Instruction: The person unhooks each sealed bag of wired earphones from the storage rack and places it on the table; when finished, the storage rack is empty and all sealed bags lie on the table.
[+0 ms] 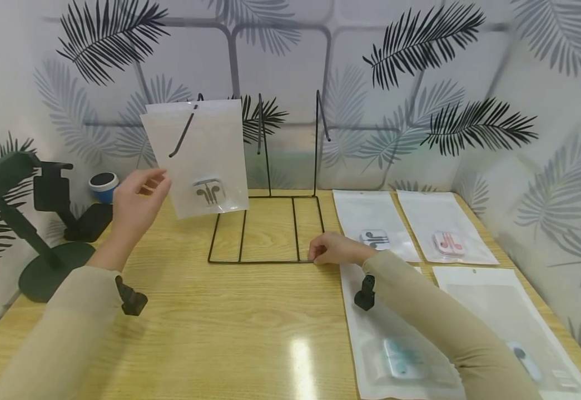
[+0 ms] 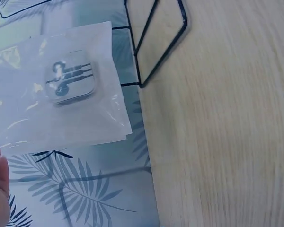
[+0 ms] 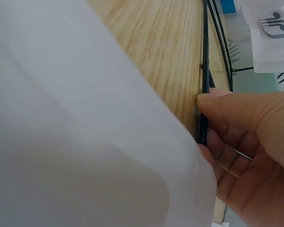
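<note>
A black wire display rack (image 1: pixel 265 262) stands on the table, with several prongs at its top. Translucent white bags (image 1: pixel 205 144), at least two layered together, hang from its left prong; the front one holds wired earphones in a clear case (image 1: pixel 209 192). My left hand (image 1: pixel 137 203) is beside the bags' left edge, fingers loosely bent and holding nothing; in the left wrist view its fingertips (image 2: pixel 1 172) appear apart from the plastic. With thumb and fingers, my right hand (image 1: pixel 337 248) pinches the rack's front right corner, seen closely as black wire (image 3: pixel 205 52) in the right wrist view.
Several bags lie on the right: one with dark earphones (image 1: pixel 375 239), one with pink earphones (image 1: pixel 448 243), one with a teal item (image 1: pixel 402 358), one with a white item (image 1: pixel 524 361). At left stand a dark green stand (image 1: pixel 52 269) and a blue container (image 1: pixel 104 189). Patterned cloth hangs behind.
</note>
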### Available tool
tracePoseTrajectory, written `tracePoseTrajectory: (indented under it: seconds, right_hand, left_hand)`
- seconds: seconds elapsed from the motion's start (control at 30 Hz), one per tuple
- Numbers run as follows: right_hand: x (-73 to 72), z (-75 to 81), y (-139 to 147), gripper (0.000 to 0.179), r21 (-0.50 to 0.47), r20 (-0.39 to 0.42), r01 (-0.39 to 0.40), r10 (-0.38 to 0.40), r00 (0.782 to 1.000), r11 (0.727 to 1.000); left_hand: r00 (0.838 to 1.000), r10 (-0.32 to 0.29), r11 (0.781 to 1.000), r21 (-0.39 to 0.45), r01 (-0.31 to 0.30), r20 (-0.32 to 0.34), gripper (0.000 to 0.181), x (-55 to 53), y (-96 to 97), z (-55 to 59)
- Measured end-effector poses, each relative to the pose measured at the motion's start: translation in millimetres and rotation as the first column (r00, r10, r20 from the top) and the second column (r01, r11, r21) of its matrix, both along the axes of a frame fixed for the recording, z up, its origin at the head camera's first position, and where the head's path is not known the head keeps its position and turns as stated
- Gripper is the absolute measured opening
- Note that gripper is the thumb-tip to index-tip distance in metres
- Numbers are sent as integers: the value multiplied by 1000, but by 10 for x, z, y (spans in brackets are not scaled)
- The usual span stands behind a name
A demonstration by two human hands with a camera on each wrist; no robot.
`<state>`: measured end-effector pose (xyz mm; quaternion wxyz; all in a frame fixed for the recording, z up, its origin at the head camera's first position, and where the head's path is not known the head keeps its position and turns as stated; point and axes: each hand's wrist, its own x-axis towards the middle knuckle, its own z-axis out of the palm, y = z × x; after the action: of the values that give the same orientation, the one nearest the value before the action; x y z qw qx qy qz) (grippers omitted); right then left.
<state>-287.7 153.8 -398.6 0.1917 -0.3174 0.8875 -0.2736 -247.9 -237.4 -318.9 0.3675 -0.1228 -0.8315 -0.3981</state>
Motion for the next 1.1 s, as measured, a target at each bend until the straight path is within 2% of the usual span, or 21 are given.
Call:
tracePoseTrajectory:
  seconds: [0.03,0.1,0.2,0.3,0.4,0.5,0.67,0.9,1.0,1.1]
  right_hand:
    - [0,0,2,10,0,-6,-4,4,1000,1000]
    - [0,6,4,10,0,-14,-10,10,1000,1000]
    - [3,1,3,9,3,-32,-26,27,999,1000]
    - [1,-8,1,9,-1,-31,-32,32,999,999]
    - [-3,-14,3,9,-1,-26,-28,28,999,1000]
    - [-4,-10,1,10,2,-4,-6,6,1000,1000]
    - [-5,-10,-3,9,2,27,21,-21,999,1000]
    - [-17,-5,14,10,-8,46,12,-12,999,1000]
    - [-20,1,30,12,-22,39,-14,15,999,1000]
    - [-23,1,31,12,-23,42,-15,16,999,1000]
  left_hand:
    - [1000,18,999,42,-17,-16,30,-18,-3,23]
    - [999,32,992,126,-32,-5,38,-49,-17,53]
    - [996,27,974,223,-45,84,49,-71,-43,70]
    - [985,-7,959,281,-43,175,54,-87,-61,62]
    - [971,-22,956,290,-50,240,55,-117,-68,29]
    - [960,-40,958,283,-42,278,56,-166,-58,-24]
    - [953,-72,960,278,-13,294,54,-235,-13,-109]
    - [944,-99,961,277,9,315,41,-293,70,-152]
    - [927,-149,946,323,32,344,43,-313,86,-162]
    - [897,-216,924,378,61,385,48,-320,104,-165]
